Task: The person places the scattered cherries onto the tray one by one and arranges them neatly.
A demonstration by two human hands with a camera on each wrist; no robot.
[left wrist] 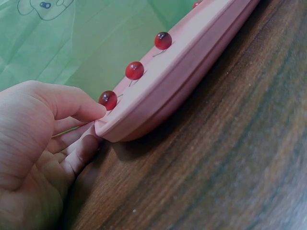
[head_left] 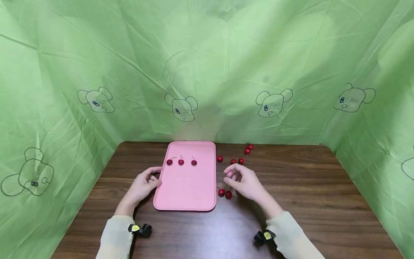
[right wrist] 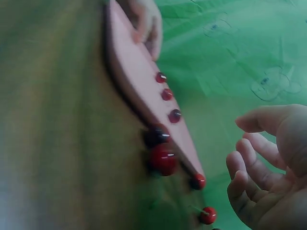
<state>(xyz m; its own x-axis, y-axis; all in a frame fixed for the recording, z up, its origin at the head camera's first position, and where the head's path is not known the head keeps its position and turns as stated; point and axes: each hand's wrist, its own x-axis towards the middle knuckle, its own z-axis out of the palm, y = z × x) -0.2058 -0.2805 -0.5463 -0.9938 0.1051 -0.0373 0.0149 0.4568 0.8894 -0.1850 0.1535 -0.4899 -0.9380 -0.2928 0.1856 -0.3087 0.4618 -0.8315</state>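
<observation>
here, the left hand (head_left: 141, 185) pinches a pink tray (head_left: 187, 189) bearing three glossy red cherries (head_left: 181, 162), the right hand (head_left: 244, 181) loosely parted.

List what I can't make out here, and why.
Head view: lettering on the cloth, too small to read.
Head view: the table beneath the right hand, hidden by that hand.
Left wrist view: far end of the pink tray, cut off by the top edge.
Right wrist view: the table's grain, blurred.
</observation>
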